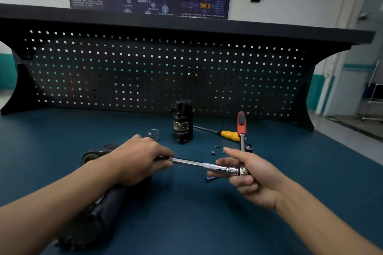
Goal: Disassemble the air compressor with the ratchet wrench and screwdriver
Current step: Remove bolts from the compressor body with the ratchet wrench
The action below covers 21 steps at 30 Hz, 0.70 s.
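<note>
The dark air compressor body (97, 215) lies on the blue bench under my left forearm, with its end (91, 156) showing behind my left hand. My left hand (136, 159) grips the far end of a chrome extension bar (199, 164), which runs rightward above the bench. My right hand (250, 176) holds the other end, where the bar joins the head of the ratchet wrench. The wrench's red handle (241, 122) points away from me. A yellow-handled screwdriver (229, 135) lies behind it on the bench.
A black removed compressor part (183, 125) stands upright at mid-bench, with a coil spring (153, 134) to its left. Small screws (215, 149) and a dark bolt (210, 179) lie near my right hand. A black pegboard (145, 68) closes off the back of the bench.
</note>
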Available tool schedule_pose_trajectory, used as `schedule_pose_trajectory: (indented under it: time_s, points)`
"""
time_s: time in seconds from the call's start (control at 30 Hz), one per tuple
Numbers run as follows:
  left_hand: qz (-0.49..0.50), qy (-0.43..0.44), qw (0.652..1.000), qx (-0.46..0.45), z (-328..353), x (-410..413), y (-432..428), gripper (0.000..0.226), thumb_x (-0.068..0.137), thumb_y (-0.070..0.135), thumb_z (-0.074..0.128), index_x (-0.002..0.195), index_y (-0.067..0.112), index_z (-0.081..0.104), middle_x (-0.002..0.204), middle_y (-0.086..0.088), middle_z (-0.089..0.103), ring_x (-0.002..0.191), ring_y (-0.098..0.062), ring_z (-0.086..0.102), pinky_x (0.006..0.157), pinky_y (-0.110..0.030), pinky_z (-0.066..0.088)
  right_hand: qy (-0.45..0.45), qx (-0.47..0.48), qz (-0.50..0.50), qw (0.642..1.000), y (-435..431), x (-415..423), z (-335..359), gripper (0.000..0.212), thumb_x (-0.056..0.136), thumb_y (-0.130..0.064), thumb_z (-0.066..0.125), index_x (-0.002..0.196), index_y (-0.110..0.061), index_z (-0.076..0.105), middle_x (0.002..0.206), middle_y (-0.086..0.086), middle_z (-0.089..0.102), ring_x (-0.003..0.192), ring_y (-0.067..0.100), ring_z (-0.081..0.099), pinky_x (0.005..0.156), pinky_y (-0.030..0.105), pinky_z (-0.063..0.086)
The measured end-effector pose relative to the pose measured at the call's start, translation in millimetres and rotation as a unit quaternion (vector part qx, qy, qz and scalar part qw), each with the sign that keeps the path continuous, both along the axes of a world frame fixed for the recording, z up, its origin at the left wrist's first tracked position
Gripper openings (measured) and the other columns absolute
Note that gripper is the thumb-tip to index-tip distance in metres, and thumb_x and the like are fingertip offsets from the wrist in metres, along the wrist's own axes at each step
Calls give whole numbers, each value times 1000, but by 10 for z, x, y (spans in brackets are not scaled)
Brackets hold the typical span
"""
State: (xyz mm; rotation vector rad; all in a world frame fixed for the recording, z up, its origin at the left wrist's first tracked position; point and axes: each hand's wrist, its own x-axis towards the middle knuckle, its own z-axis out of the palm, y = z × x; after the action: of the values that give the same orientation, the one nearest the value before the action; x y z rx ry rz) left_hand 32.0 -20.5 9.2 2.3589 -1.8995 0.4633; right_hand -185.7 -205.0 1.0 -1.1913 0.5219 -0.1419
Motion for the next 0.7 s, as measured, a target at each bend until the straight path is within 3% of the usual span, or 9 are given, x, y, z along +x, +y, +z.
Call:
schedule_pose_trajectory:
  time_s: [0.13,0.23,0.37,0.43,0.5,0.57,0.7]
  points:
    - [16,-6,1000,6,-9,-36,-2,25,101,54,39,107,37,56,94,15,64,96,-8,58,95,-35,36,3,-12,0,1000,-3,13,-23,27,81,-34,69,94,-11,61,105,25,74,30,1,28,28,11,20]
    - [26,-2,1000,16,-12,-52,-12,23,101,55,38,105,37,51,91,17,60,93,-6,57,99,-33,32,-11,-124,-13,992,14,20,-70,23,86,-31,71,95,-12,61,98,24,75,33,6,29,32,15,21]
    - [32,-18,999,40,-22,-52,-31,26,102,57,30,108,37,47,96,14,61,94,-6,55,103,-36,30,-64,-327,-61,941,10,26,-133,21,84,-32,78,85,-13,69,82,13,77,38,12,39,38,21,31]
    - [30,-14,998,48,-32,-49,-34,29,103,57,24,115,41,45,96,14,61,95,-5,54,103,-37,30,-87,-398,-54,912,4,16,-139,14,88,-28,77,79,-17,74,77,6,77,41,4,50,43,15,37]
    - [25,-9,998,56,-33,-49,-32,28,103,57,22,116,43,43,94,15,59,94,-3,52,103,-37,30,-104,-435,-32,894,13,2,-137,12,90,-27,75,79,-24,77,76,2,77,55,2,65,54,11,46]
    - [27,-5,998,58,-24,-47,-30,27,103,57,23,113,42,44,91,14,59,91,-2,52,103,-37,30,-112,-464,-25,878,0,-6,-140,11,90,-26,75,79,-25,78,78,0,77,72,7,72,69,16,52]
    - [26,-5,999,41,-30,-41,-37,25,103,57,27,110,41,45,89,14,60,89,-4,54,101,-35,31,-126,-518,-28,846,-28,-19,-149,17,93,-25,71,78,-30,76,77,-7,75,76,5,69,72,16,49]
